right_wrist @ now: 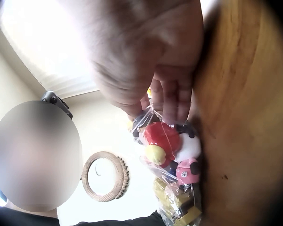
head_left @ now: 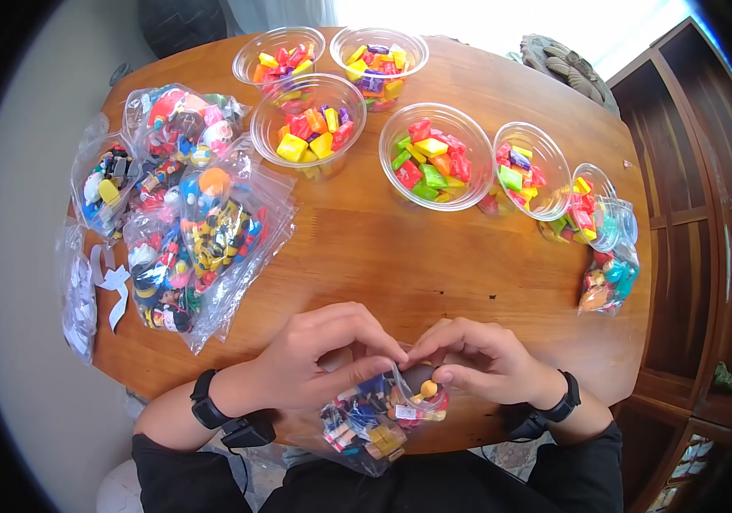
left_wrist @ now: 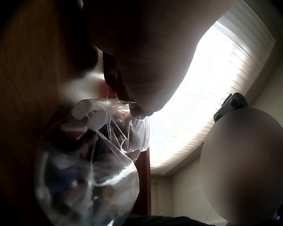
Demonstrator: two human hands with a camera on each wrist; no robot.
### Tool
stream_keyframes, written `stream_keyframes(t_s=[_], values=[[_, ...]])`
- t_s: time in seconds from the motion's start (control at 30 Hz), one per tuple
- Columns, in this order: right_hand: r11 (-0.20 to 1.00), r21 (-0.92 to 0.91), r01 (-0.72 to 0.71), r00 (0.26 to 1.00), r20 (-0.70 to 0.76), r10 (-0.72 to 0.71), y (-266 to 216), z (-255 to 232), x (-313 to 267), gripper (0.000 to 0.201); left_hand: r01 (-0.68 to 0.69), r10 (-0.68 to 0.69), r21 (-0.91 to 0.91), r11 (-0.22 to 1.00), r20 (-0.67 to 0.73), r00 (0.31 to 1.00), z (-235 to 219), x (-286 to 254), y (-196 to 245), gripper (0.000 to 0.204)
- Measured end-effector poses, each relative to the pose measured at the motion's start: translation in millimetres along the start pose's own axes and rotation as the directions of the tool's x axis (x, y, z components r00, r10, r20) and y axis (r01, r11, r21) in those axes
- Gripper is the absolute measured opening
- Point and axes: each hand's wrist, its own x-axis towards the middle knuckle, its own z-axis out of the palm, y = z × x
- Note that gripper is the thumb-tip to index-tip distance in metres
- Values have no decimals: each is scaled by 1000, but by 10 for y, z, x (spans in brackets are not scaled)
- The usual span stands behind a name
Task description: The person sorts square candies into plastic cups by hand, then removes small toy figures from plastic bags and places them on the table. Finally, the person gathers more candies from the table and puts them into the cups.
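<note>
A clear plastic bag of small toy figures (head_left: 364,423) lies at the table's near edge, in front of the person's body. The left hand (head_left: 327,355) pinches the bag's top edge between thumb and fingers. Close beside it, the right hand (head_left: 481,363) pinches the same edge, fingertips nearly meeting the left ones. In the right wrist view, a red and a pink figure (right_wrist: 186,172) show through the plastic below the right hand (right_wrist: 151,61). The left wrist view shows the crumpled bag (left_wrist: 89,179) under the dark left hand (left_wrist: 141,61).
Several bags of figures (head_left: 186,214) are heaped at the left, beside white paper strips (head_left: 115,286). Round clear tubs (head_left: 439,192) of colourful wrapped pieces stand across the far side. Another small bag (head_left: 610,278) lies at the right edge. A wooden cabinet (head_left: 691,214) stands beyond it.
</note>
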Motion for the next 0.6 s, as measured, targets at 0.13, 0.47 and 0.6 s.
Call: stream_keyframes(t_s=[0.13,0.47,0.6], values=[[985,-143,97,995,48,-91,25,-64,22,24,-16,16,19,1000,3,1000,5,8,6,14],[961,-233,146,989,-2,-151,60,-18,43,15,-64,63,57,996,13,998,0,-3,-4,14],[937,-281,208,978,84,-192,-13,-92,39,24,-33,33,7,999,-20,999,20,-31,-12,12]])
